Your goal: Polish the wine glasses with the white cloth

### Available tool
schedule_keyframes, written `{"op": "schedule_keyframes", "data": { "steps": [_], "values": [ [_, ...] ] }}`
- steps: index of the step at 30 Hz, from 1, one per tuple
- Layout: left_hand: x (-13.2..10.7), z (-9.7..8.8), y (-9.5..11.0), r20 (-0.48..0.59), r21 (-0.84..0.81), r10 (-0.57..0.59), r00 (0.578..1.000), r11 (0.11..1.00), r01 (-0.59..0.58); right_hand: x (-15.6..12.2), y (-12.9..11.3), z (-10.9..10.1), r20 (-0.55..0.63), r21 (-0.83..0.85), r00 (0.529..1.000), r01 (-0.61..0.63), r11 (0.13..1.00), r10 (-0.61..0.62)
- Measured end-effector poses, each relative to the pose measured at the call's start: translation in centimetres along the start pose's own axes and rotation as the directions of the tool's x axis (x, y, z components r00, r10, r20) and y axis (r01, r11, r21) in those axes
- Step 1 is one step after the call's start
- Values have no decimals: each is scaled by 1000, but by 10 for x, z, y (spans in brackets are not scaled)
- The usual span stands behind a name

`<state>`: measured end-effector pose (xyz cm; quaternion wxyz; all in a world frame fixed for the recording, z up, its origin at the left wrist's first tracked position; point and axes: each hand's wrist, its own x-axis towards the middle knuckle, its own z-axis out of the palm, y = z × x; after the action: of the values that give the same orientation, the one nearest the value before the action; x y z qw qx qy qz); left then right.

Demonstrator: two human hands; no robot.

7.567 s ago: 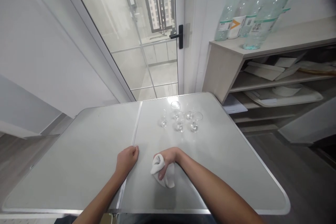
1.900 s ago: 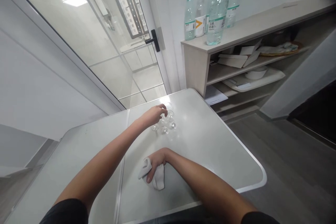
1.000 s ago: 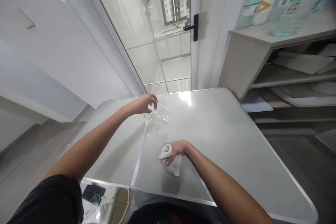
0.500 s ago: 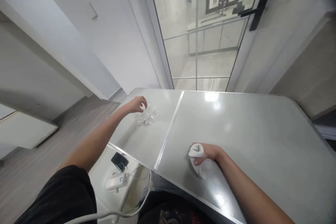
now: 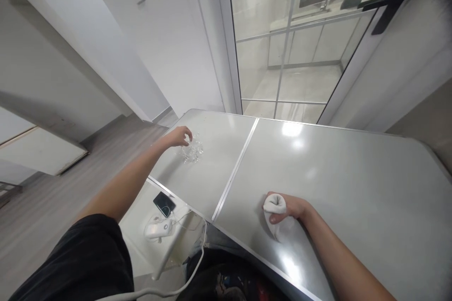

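My left hand [image 5: 179, 136] reaches far out over the left leaf of the grey table [image 5: 339, 169], its fingers curled onto a cluster of several small clear stemmed glasses [image 5: 192, 152]. Which glass the fingers grip is too small to tell. My right hand [image 5: 290, 208] rests on the table near its front edge, closed around a bunched white cloth [image 5: 278, 218]. The two hands are far apart, with the table's centre seam [image 5: 236, 169] between them.
A glass door with a black handle [image 5: 388, 4] stands behind the table. Below the table's front left edge, a phone [image 5: 164, 203] and a white device with cables [image 5: 155, 230] lie on a low white surface. Wood floor [image 5: 42, 207] shows at the left.
My left hand reached out to the glasses and slid the cluster across the seam onto the left leaf. The view swung left. My right hand stayed closed on the cloth.
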<state>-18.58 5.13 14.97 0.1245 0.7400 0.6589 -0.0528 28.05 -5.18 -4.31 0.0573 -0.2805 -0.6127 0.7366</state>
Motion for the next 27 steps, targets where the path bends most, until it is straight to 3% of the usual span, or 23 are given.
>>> {"op": "schedule_keyframes", "data": {
  "steps": [12, 20, 27],
  "values": [
    [-1, 3, -5, -44, 73, -33, 998, 997, 36, -2, -8, 2, 48, 9, 999, 13, 1000, -14],
    [-7, 2, 1, -18, 162, -86, 996, 983, 88, 4, 6, -1, 102, 47, 983, 152, 987, -156],
    [-5, 5, -1, 16, 171, -89, 996, 982, 85, 4, -2, -1, 160, 12, 966, 205, 979, -204]
  ]
}}
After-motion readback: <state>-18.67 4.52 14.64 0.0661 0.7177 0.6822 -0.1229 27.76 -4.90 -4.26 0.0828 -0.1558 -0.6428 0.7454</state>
